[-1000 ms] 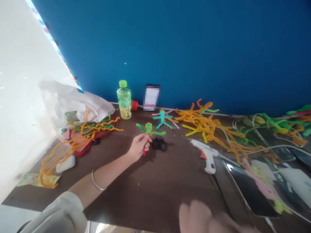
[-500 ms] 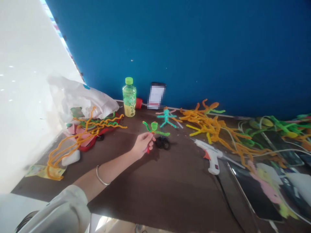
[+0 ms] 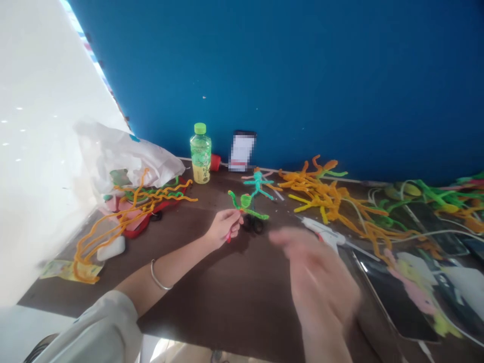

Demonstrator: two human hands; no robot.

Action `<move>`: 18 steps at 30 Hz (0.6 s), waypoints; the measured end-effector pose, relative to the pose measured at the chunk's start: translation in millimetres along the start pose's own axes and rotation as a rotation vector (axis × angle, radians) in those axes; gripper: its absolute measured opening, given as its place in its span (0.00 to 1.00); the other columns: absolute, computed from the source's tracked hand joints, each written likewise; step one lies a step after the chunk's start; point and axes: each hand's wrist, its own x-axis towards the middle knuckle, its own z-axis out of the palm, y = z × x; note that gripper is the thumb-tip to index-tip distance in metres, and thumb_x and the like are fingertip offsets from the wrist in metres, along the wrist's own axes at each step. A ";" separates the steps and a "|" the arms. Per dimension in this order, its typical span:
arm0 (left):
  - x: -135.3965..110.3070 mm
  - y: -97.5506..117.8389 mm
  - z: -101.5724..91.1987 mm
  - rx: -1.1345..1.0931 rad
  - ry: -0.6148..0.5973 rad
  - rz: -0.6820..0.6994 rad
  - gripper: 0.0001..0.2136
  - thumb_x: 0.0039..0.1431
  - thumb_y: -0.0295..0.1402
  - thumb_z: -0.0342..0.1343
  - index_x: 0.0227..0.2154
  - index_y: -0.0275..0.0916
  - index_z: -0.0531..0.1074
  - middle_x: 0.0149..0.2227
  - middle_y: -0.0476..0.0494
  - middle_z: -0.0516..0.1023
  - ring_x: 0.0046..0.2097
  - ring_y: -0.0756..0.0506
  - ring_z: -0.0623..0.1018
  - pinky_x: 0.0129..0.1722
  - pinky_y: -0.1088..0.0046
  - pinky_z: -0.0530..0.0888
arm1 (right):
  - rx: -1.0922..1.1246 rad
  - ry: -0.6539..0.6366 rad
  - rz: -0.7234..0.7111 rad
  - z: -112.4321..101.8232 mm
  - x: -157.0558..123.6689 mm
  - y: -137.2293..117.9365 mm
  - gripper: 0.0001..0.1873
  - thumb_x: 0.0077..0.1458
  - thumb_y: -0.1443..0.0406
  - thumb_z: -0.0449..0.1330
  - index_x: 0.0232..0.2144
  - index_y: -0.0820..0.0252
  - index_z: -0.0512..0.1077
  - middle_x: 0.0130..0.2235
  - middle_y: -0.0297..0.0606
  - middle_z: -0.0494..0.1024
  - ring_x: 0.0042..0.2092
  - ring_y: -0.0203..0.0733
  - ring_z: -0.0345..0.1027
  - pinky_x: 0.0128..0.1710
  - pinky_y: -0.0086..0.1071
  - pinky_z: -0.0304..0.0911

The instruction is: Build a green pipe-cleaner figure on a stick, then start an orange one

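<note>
My left hand [image 3: 226,225] is closed on a green pipe-cleaner figure [image 3: 246,201], held up by its lower part, with two arms sticking out and a looped head. A bit of red or pink shows beneath my fingers. Behind the figure lie the black looped handles [image 3: 254,223] of what look like scissors. My right hand [image 3: 321,277] is raised over the table at the right, in front of a white glue gun [image 3: 321,229]; motion smears its fingers. Past the held figure lies a turquoise pipe-cleaner figure [image 3: 258,184].
A green-capped drink bottle [image 3: 200,154] and a leaning phone [image 3: 242,151] stand by the blue wall. Orange pipe-cleaner pieces [image 3: 325,196] are heaped at the right, beside a dark tablet [image 3: 397,297]. Long orange stems [image 3: 139,201] and a white bag [image 3: 132,156] lie left.
My right hand has come into view from the lower right, partly covering the glue gun. The green figure in my left hand has tilted and shifted slightly right and down.
</note>
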 end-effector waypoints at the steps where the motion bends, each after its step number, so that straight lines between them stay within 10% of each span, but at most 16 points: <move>1: -1.0 0.1 0.1 0.020 -0.023 -0.006 0.14 0.44 0.40 0.60 0.22 0.33 0.65 0.18 0.53 0.63 0.15 0.60 0.56 0.12 0.83 0.50 | -0.033 0.043 0.022 6.4 13.4 14.8 0.12 0.48 0.59 0.55 0.38 0.49 0.68 0.38 0.39 0.75 0.41 0.47 0.67 0.39 0.42 0.62; 8: -5.5 -1.4 1.3 0.123 -0.182 -0.034 0.16 0.47 0.44 0.56 0.28 0.34 0.64 0.23 0.48 0.72 0.13 0.61 0.53 0.10 0.84 0.49 | 0.089 -0.022 0.373 33.0 37.6 100.6 0.22 0.42 0.59 0.62 0.41 0.60 0.67 0.35 0.39 0.77 0.34 0.41 0.71 0.37 0.37 0.65; 18: -5.7 5.7 -2.4 0.439 -0.247 -0.088 0.18 0.44 0.41 0.60 0.34 0.31 0.74 0.17 0.48 0.71 0.15 0.56 0.65 0.11 0.84 0.57 | 0.273 0.015 0.602 24.5 26.1 100.1 0.12 0.39 0.60 0.65 0.26 0.64 0.72 0.26 0.36 0.76 0.26 0.37 0.68 0.27 0.29 0.63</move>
